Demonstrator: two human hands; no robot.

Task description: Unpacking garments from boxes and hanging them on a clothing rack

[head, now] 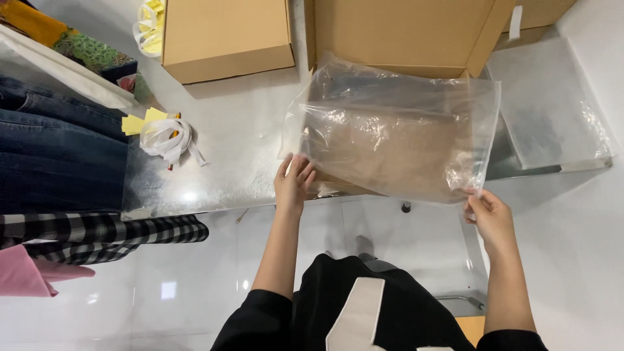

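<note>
A: Where's the clear plastic bag [396, 136] rn?

B: Held up over the near edge of the shiny table [221, 169], spread flat between both hands, w/ its far edge just short of the open cardboard box [396, 29] at the back of the table.

A: Grip?

B: Left hand [292, 185] is at the bag's near-left corner, fingers laid up against the film w/ the thumb likely behind, so it looks pinched, though the film hides the thumb and I can't be sure. Right hand [489, 218] has its fingers closed on the near-right corner, a tight pinch. Corners wide apart probably keeps the bag taut so it doesn't sag or fold.

A: Anything inside?

B: Brown shows thru it, but that may just be the box behind; can't tell.

A: What else, relative to the table?

B: Closed cardboard box [224, 36] at the far-left of the table. White straps [170, 138] and yellow paper slips [140, 121] on its left part. Another clear plastic sheet [552, 110] lies at the right end. Folded jeans [58, 149] and a checked cloth [97, 231] are stacked off the left end.
</note>
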